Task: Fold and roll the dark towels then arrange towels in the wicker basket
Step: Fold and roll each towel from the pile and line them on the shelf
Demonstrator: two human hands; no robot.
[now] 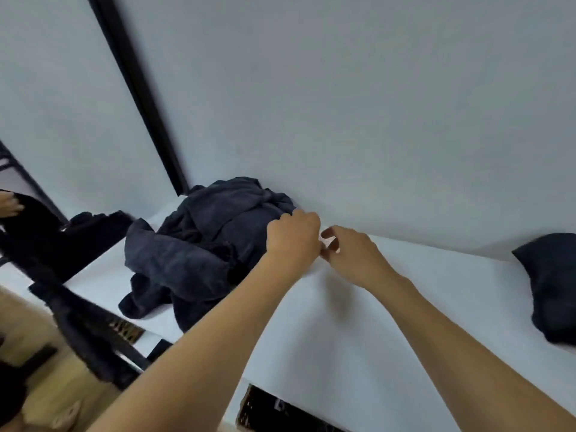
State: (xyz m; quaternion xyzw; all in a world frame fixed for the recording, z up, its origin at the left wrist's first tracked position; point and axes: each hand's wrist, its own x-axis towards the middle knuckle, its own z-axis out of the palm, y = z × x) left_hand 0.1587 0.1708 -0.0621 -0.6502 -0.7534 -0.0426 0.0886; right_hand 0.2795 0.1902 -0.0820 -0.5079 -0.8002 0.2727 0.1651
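2 bare forearms reach up from the lower edge, over the white table (389, 338). Dark woven object (265, 406) sits under the table's near edge, low centre; too cut off to tell if it is the wicker basket.

Left hand (293, 238): back toward the camera, fingers curled over the right edge of the pile of dark towels (199, 244). Whether cloth is caught in them is hidden; cannot tell.

Right hand (352, 257): just beside the left, nearly touching it. Thumb and fingers pinch together on a small white scrap (329, 243), too small to identify.

Pile lies crumpled and unfolded on the table's far left part, against the pale wall (343, 120). 1 more dark towel (548, 288) lies bunched at the right edge, well apart from the pile.

Black strip (140, 98) runs slantwise down the wall, ending just behind the pile.
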